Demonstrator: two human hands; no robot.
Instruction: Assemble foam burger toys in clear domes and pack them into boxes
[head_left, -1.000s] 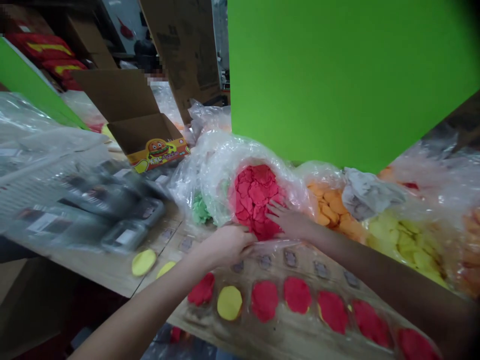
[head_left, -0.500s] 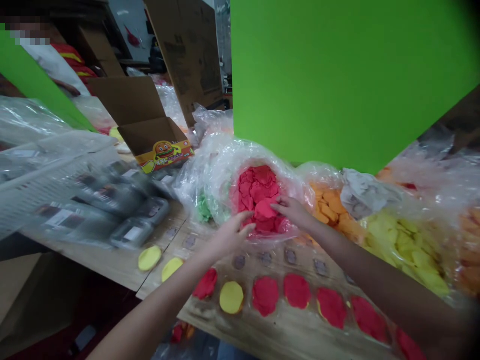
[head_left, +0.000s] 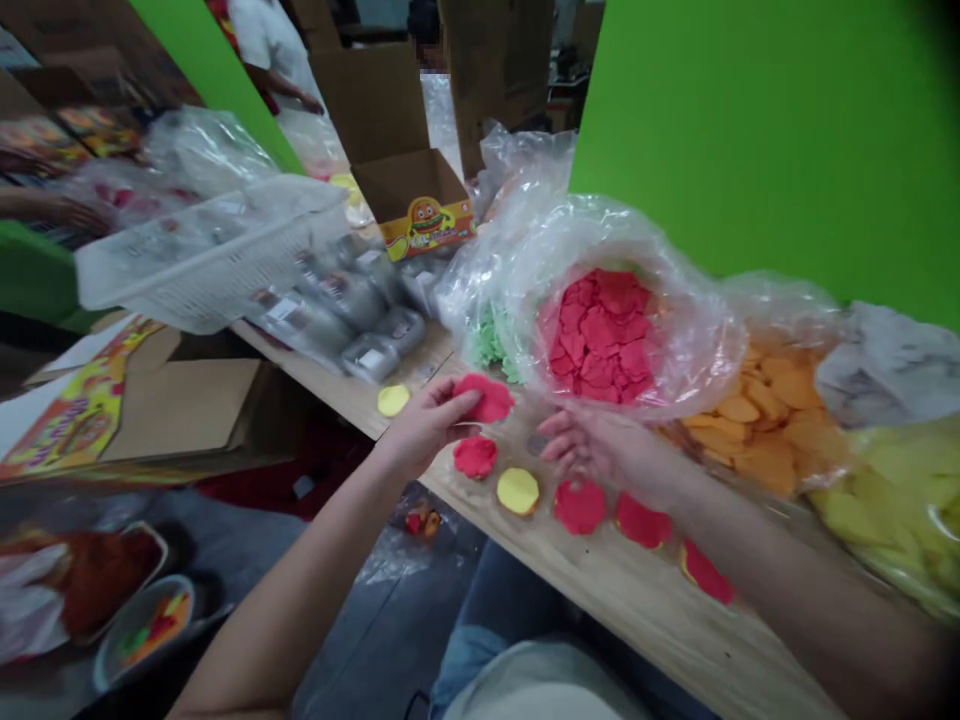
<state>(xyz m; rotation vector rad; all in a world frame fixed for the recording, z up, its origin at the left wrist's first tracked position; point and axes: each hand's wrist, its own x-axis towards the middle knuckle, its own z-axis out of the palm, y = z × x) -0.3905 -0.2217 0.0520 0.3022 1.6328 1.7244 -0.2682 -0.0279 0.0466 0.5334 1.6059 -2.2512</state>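
My left hand [head_left: 424, 430] is closed on the edge of a flat red wavy-edged disc [head_left: 491, 399], thumb on top, above the table [head_left: 547, 575]. My right hand [head_left: 592, 445] hovers just in front of the clear bag [head_left: 694, 345] of similar red pieces [head_left: 600, 335]; its fingers are loosely bent and apart, with nothing visible in them. Below the hands runs a row of discs: a red one [head_left: 475, 457], a bare yellow one [head_left: 518, 491], and several red ones [head_left: 580, 506] with yellow showing beneath some. Another yellow disc [head_left: 394, 401] lies farther left.
Bags of green pieces [head_left: 491, 335], orange pieces [head_left: 772, 410] and yellow pieces [head_left: 892, 500] line the back. Leftward are clear packs [head_left: 375, 355], a white basket [head_left: 225, 285] and an open burger-print carton [head_left: 420, 210]. A green panel [head_left: 772, 140] stands behind. Other people work beyond.
Both hands have left the bag of red pieces. My left hand has come toward the left end of the row with a red disc. The view has swung left and down.
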